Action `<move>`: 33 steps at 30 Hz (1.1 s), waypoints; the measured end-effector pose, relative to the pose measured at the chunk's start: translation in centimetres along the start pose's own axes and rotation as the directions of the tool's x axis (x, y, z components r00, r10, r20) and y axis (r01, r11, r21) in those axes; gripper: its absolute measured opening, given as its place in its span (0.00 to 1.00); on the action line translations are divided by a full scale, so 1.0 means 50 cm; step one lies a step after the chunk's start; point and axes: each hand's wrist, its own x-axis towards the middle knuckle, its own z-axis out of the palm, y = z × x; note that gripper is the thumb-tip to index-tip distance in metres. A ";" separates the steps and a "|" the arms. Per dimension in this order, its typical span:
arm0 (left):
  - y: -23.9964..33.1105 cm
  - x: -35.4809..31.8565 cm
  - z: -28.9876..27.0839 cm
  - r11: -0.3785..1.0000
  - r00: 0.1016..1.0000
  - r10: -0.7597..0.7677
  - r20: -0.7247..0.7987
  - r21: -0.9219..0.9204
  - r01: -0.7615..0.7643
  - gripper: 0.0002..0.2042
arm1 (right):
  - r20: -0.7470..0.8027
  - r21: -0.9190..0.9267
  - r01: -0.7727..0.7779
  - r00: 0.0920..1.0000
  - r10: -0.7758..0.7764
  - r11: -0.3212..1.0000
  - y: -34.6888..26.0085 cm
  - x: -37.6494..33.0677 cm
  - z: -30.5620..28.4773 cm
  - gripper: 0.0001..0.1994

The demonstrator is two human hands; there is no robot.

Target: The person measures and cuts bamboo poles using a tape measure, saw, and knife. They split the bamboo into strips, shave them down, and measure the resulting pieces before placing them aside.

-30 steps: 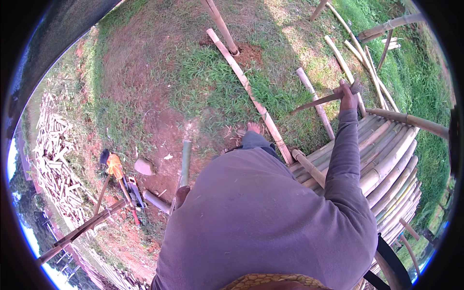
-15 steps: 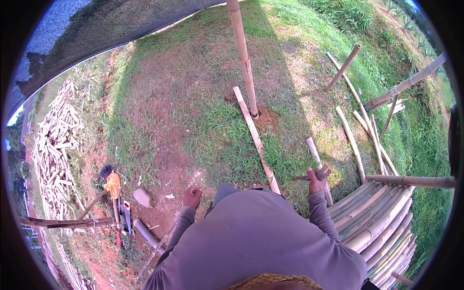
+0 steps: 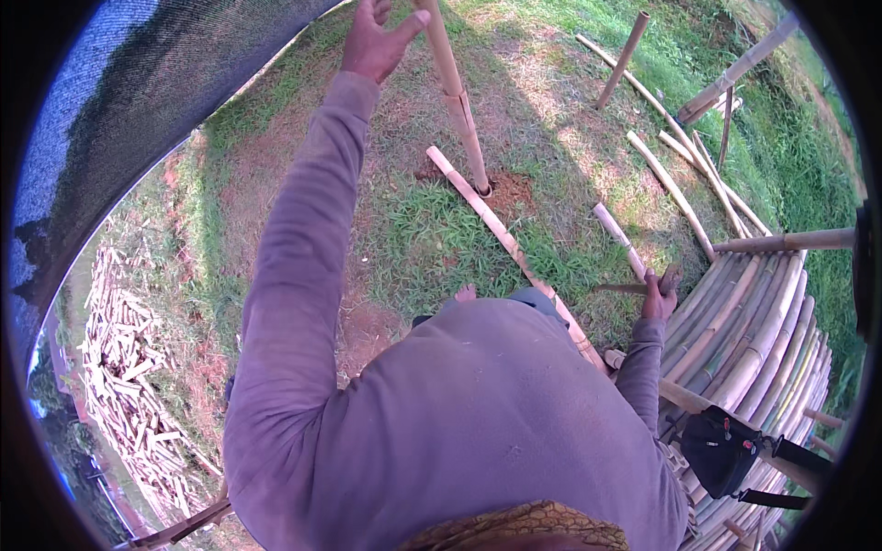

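Note:
My left hand (image 3: pixel 381 44) is raised at the far end of the view, fingers and thumb apart. Its thumb tip is right beside an upright bamboo post (image 3: pixel 457 101); whether it touches the post I cannot tell. The post's foot stands in a hole in reddish soil. Low on the right, my right hand (image 3: pixel 656 301) is closed round a short brown tool (image 3: pixel 672 277). A thick, wood-like end sticks out on one side and a thin, dark part on the other; its exact kind is unclear. A short bamboo piece (image 3: pixel 619 241) lies just beyond that hand.
A long split bamboo pole (image 3: pixel 501 234) lies from the post's foot toward me. At right is a bamboo-pole platform (image 3: pixel 726 312) with a black bag (image 3: pixel 719 450). Loose poles (image 3: pixel 671 184) lie farther off. Dark netting (image 3: pixel 175 101) hangs at left, above a heap of cut bamboo (image 3: pixel 133 367).
My left hand has gone from low in front of me up to beside the post. My body has turned and moved forward. The right hand still grips the brown tool.

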 end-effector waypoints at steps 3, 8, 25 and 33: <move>-0.216 0.242 -0.013 0.990 0.951 0.133 -0.280 0.075 -0.116 0.40 | 0.032 0.094 0.014 0.999 -0.017 0.996 -0.001 -0.067 0.010 0.12; -0.107 0.209 0.111 0.972 0.999 -0.036 -0.007 -0.232 0.033 0.31 | -0.145 0.090 -0.001 0.989 0.014 0.996 0.060 -0.152 -0.102 0.10; -0.118 0.221 0.071 0.993 0.999 0.053 0.007 0.104 -0.053 0.32 | -0.097 0.092 0.022 0.995 -0.013 0.996 0.015 -0.069 -0.060 0.07; -0.079 0.205 0.090 0.999 0.999 0.030 -0.041 0.033 -0.028 0.29 | -0.040 0.153 0.028 0.999 -0.022 0.988 -0.004 0.010 -0.022 0.07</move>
